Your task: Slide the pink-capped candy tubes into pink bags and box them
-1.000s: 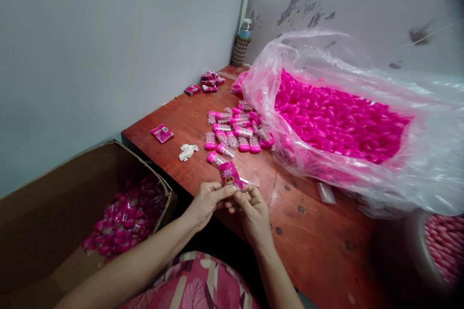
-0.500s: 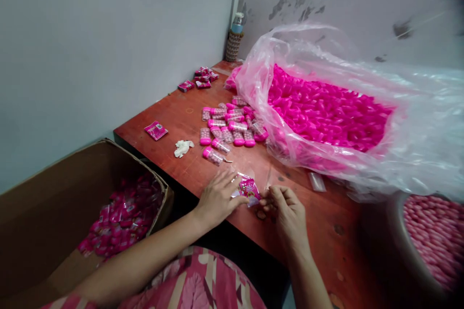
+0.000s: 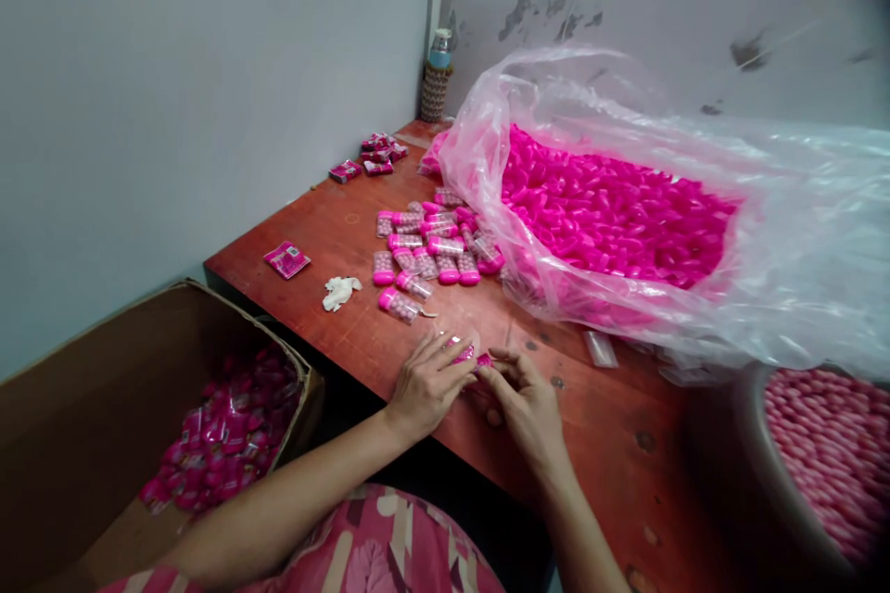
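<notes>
My left hand [image 3: 425,391] lies with bent fingers over a pink printed plastic wrapper [image 3: 464,352] at the near side of the table, its fingertips closed on it. From the other side, my right hand [image 3: 527,408] pinches the wrapper's right end between thumb and fingers. The hands almost meet, and they cover much of the wrapper. Just beyond them lie several clear tubes [image 3: 400,304] with pink caps and small round pink pieces inside. A crumpled white tissue [image 3: 340,293] is left of the tubes.
A large plastic bag [image 3: 479,144] of bright pink caps [image 3: 612,213] fills the back right. At lower right stands a tub [image 3: 751,426] of pink pieces. A cardboard box [image 3: 306,389] with pink packets is at left. Flat pink packets [image 3: 286,259] and a bottle [image 3: 438,56] stand farther off.
My right hand has moved left, towards my left hand, with the wrapper's end. The wrapper, flatter and more visible before, is now gathered and mostly covered by fingers. The view has shifted slightly.
</notes>
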Action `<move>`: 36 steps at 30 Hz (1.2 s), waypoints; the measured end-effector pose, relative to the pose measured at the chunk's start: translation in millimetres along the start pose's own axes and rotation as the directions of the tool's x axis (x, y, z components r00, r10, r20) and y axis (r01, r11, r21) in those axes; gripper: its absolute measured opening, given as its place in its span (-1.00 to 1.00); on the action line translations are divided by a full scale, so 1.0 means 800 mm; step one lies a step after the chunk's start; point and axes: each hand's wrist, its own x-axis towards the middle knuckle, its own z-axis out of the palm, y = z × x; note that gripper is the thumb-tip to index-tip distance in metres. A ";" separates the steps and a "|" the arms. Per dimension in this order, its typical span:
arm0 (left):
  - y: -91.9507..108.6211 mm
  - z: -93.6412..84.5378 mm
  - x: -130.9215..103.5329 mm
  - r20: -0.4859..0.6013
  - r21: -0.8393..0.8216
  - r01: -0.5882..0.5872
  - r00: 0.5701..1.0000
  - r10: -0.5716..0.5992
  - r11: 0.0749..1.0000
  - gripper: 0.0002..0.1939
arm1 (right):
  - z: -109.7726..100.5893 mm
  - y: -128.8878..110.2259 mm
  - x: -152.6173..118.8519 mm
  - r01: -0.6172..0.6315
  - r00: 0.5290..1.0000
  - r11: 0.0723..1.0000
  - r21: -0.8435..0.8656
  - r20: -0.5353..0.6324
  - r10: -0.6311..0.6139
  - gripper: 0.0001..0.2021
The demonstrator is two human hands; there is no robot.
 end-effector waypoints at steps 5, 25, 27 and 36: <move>0.013 -0.015 0.001 -0.069 -0.258 0.226 0.965 -0.252 0.939 -0.57 | 0.021 -0.026 0.010 -0.020 1.000 0.959 0.282 0.017 0.016 -0.70; -0.008 -0.106 -0.027 -0.029 -0.857 0.353 0.693 -0.721 0.375 -0.80 | 0.139 -0.048 0.094 0.573 0.806 0.215 -0.791 0.497 -0.322 -0.81; -0.010 -0.104 -0.022 -0.020 -0.883 0.333 0.680 -0.733 0.332 -0.83 | 0.122 -0.043 0.085 0.511 0.858 0.471 -0.719 0.396 -0.326 -0.79; -0.011 -0.071 -0.001 0.016 -0.943 0.263 0.649 -0.760 0.204 -0.90 | 0.078 -0.034 -0.029 -0.151 0.936 0.980 0.131 0.337 0.100 -0.72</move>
